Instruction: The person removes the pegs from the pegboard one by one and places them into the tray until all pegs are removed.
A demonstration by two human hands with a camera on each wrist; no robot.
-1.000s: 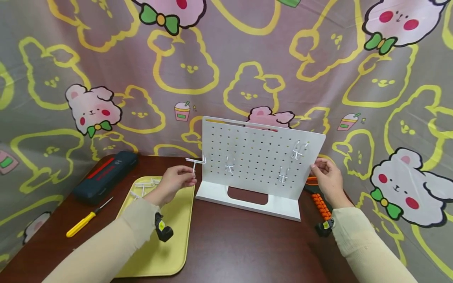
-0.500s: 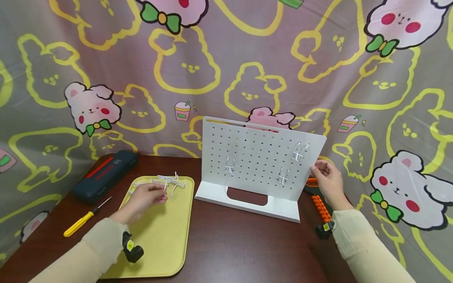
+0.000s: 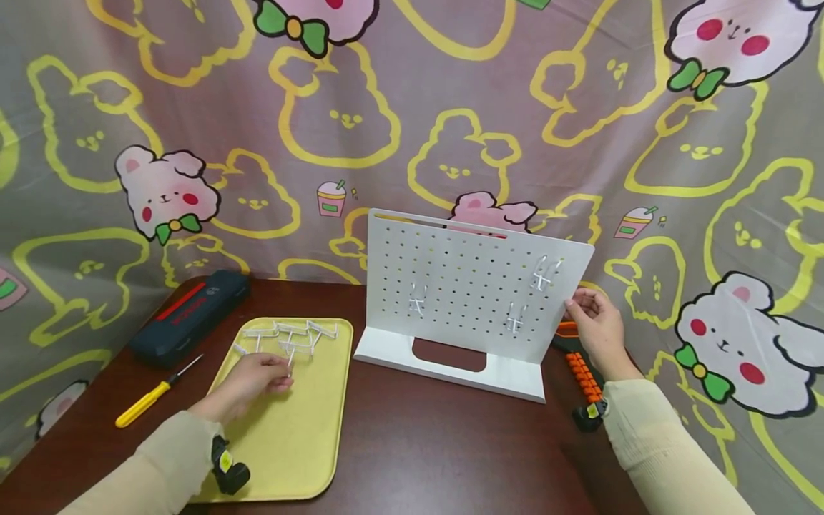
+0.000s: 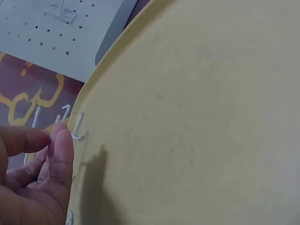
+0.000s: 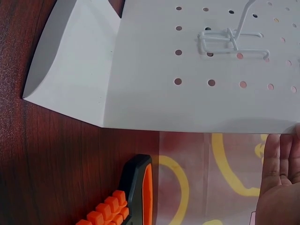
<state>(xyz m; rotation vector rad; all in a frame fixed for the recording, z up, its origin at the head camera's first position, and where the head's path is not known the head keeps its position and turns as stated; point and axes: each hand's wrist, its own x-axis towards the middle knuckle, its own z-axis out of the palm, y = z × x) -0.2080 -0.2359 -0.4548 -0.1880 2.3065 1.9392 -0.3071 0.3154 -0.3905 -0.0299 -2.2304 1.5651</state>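
In the head view, my left hand (image 3: 254,379) is over the yellow tray (image 3: 290,443) and pinches a white wire pegboard hook (image 3: 290,359) between thumb and fingers. The left wrist view shows my left hand (image 4: 37,173) with the hook mostly hidden behind the fingers. Several similar hooks (image 3: 260,332) lie at the far end of the tray. My right hand (image 3: 599,329) grips the right edge of the white pegboard (image 3: 463,286), thumb in front. Three hooks hang on the board, one low on the left (image 3: 417,300) and two on the right (image 3: 541,275).
A dark case with a red stripe (image 3: 193,315) lies at the back left. Beside the tray is a screwdriver with a yellow handle (image 3: 143,406). An orange and black tool (image 3: 582,372) lies right of the board, partly under my right arm. A patterned curtain (image 3: 412,107) hangs behind.
My left hand has moved left from beside the board's left edge to over the tray, and slightly nearer me, with a hook in its fingers. My right hand keeps its grip.
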